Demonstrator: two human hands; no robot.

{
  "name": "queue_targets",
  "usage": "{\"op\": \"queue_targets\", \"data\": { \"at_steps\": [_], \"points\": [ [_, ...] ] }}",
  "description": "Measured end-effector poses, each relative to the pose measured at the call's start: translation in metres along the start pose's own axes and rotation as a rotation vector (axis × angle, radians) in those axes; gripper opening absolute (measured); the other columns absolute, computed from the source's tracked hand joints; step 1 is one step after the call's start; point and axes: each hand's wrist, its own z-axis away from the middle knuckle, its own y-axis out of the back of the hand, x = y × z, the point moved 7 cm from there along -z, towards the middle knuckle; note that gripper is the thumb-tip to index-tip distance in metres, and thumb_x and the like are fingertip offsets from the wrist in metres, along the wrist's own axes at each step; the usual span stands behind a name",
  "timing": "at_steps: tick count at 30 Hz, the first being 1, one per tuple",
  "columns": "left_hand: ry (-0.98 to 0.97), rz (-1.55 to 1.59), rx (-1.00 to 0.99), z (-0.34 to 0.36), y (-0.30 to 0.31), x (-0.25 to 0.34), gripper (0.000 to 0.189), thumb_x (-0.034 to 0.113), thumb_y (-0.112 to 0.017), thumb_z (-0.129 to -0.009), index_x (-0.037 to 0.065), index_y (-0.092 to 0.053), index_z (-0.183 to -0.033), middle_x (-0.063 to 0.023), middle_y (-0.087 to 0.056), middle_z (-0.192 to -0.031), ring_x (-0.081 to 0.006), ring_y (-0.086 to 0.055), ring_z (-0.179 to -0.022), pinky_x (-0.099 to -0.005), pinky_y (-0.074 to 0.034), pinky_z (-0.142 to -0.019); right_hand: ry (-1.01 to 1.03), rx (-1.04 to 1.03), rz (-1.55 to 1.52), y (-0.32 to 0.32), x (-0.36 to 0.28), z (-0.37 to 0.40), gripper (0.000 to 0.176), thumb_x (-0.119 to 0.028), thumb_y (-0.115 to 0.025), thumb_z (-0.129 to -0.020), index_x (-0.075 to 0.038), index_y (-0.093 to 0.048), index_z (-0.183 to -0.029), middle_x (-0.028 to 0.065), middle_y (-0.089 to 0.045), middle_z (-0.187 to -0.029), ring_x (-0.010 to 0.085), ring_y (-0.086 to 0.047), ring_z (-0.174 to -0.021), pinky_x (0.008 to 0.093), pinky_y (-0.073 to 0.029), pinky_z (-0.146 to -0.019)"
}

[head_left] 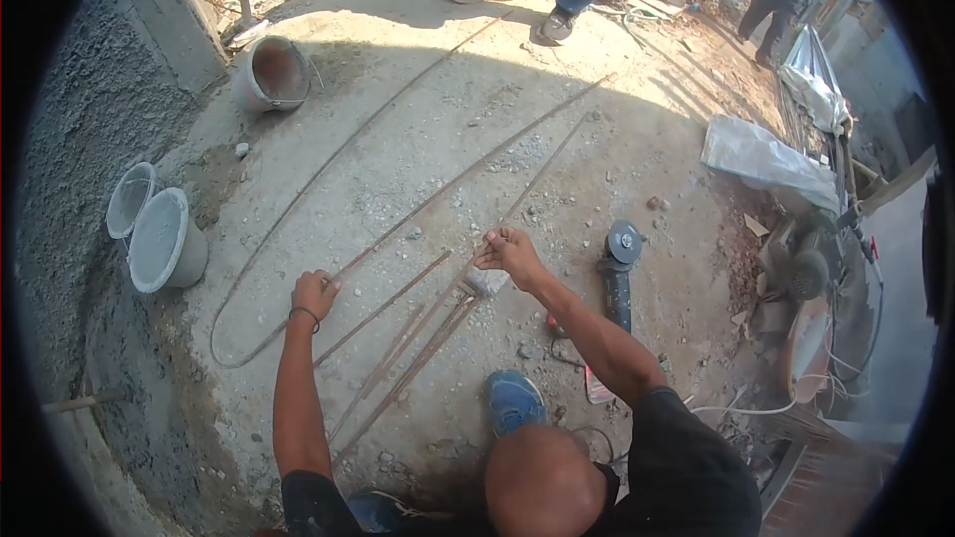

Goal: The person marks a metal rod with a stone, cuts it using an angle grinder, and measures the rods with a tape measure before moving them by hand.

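My left hand [315, 296] is closed around a long thin steel rod [428, 201], which bends back in a wide loop at the left. My right hand [509, 254] has thumb and fingers pinched together. What sits between them, if anything, is too small to make out. Under it a small greyish block [486, 282] lies at the upper ends of several shorter steel rods [423, 346] on the ground. Another straight rod [545, 167] runs up and away from near the right hand. To the right of that hand lies an angle grinder [619, 273].
Two buckets stand at the left, the nearer one grey [171, 244]; another bucket [274, 75] lies tipped further back. A person's shoes [559, 26] are at the top, near the rods' far ends. Plastic sheeting [766, 161] and cables lie at the right.
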Motion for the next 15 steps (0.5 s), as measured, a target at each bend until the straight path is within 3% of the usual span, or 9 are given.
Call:
{"op": "queue_targets", "data": {
  "at_steps": [2,5,8,11,15],
  "points": [
    [-0.072,0.031,0.256,0.005,0.005,-0.001,0.029,0.030,-0.069,-0.085,0.003,-0.065,-0.094,-0.0188,-0.063,-0.091,-0.0339,-0.062,-0.088,-0.0430,-0.049,-0.080,-0.034,0.000,0.073,0.017,-0.003,-0.005,0.032,-0.024,-0.052,-0.100,0.008,-0.053,-0.102,0.0180,-0.064,-0.086,0.0257,-0.069,-0.073,0.0342,-0.060,-0.068],
    [-0.137,0.033,0.304,-0.005,-0.005,-0.004,0.026,0.028,-0.069,-0.085,0.004,-0.062,-0.092,-0.0182,-0.059,-0.089,-0.0348,-0.059,-0.087,-0.0438,-0.048,-0.079,-0.004,-0.002,0.049,0.024,-0.014,0.000,0.031,-0.024,-0.053,-0.100,0.007,-0.054,-0.103,0.0159,-0.064,-0.085,0.0247,-0.069,-0.073,0.0340,-0.060,-0.068],
    [-0.076,0.049,0.155,-0.019,-0.018,-0.017,0.026,0.028,-0.069,-0.086,0.004,-0.062,-0.094,-0.0196,-0.060,-0.098,-0.0375,-0.058,-0.094,-0.0454,-0.047,-0.082,0.020,-0.017,0.036,0.018,-0.024,0.006,0.030,-0.025,-0.053,-0.099,0.004,-0.056,-0.101,0.0144,-0.065,-0.085,0.0232,-0.069,-0.072,0.0336,-0.060,-0.068],
    [-0.155,0.034,0.124,-0.017,-0.002,-0.013,0.030,0.031,-0.063,-0.088,0.002,-0.064,-0.083,-0.0206,-0.061,-0.087,-0.0386,-0.059,-0.087,-0.0455,-0.047,-0.079,0.015,-0.037,0.027,0.013,-0.026,0.008,0.028,-0.025,-0.054,-0.099,0.002,-0.057,-0.101,0.0126,-0.065,-0.085,0.0220,-0.069,-0.071,0.0330,-0.059,-0.068],
    [-0.308,0.148,0.089,0.040,0.045,0.019,0.041,0.035,-0.056,-0.091,0.001,-0.065,-0.070,-0.0196,-0.061,-0.073,-0.0372,-0.058,-0.078,-0.0442,-0.046,-0.074,0.015,-0.006,0.015,0.023,-0.024,0.015,0.028,-0.026,-0.055,-0.099,0.002,-0.057,-0.102,0.0123,-0.064,-0.085,0.0217,-0.068,-0.070,0.0330,-0.059,-0.068]
  ]
}}
